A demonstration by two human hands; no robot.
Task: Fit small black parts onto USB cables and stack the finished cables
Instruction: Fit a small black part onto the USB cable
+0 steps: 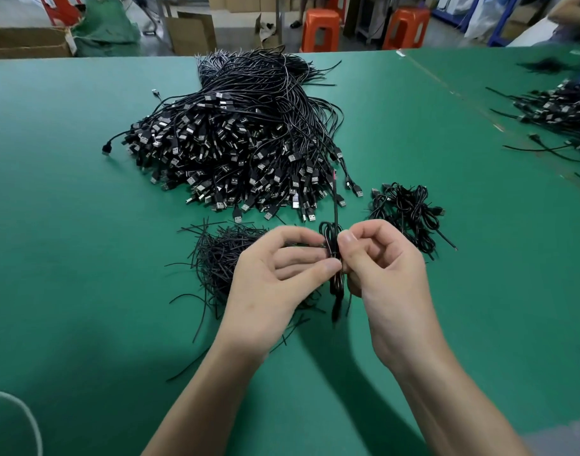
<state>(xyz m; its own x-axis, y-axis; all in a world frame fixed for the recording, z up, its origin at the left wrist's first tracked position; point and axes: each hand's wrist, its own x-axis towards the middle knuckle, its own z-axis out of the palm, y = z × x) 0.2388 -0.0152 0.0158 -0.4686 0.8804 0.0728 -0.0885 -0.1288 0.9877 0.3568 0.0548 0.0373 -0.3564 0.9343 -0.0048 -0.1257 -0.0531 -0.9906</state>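
My left hand and my right hand meet above the green table, both pinching one coiled black USB cable at its middle. One end of that cable runs up toward the big pile, and its lower loop hangs below my fingers. A big heap of loose USB cables lies behind my hands. A pile of thin black ties sits to the left, partly under my left hand. A small stack of coiled cables rests to the right.
Another cable heap and a person's arm are at the far right. A white cord curves at the bottom left. Beyond the table's far edge stand orange stools, cardboard boxes and a green bag.
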